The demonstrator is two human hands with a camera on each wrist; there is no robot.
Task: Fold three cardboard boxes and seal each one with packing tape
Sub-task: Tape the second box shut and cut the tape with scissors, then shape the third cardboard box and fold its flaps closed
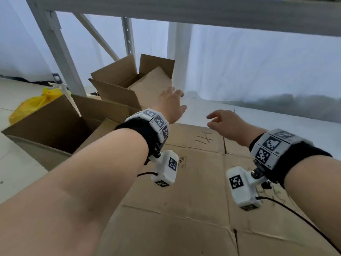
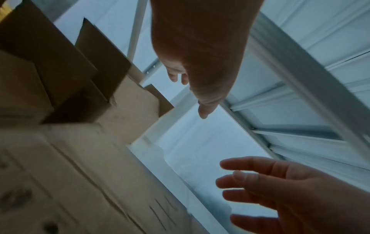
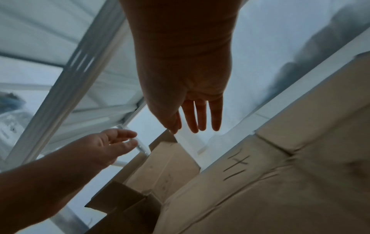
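Note:
A flattened cardboard box [image 1: 193, 191] lies on the floor in front of me, with pen marks near its far edge. Both hands hover above that far edge and hold nothing. My left hand [image 1: 172, 103] reaches forward with straight, spread fingers, near the flap of an opened box [image 1: 129, 84] at the back. My right hand [image 1: 224, 121] is held out with loosely bent fingers. In the left wrist view the left hand [image 2: 200, 82] is empty; the right wrist view shows the right hand [image 3: 198, 114] with fingers extended. No tape is in view.
A second opened box [image 1: 60, 126] stands at the left, with a yellow plastic bag [image 1: 35, 104] and a white plastic object behind it. A grey metal shelf frame [image 1: 60, 50] rises at the back and its beam crosses overhead. White sheeting hangs along the far side.

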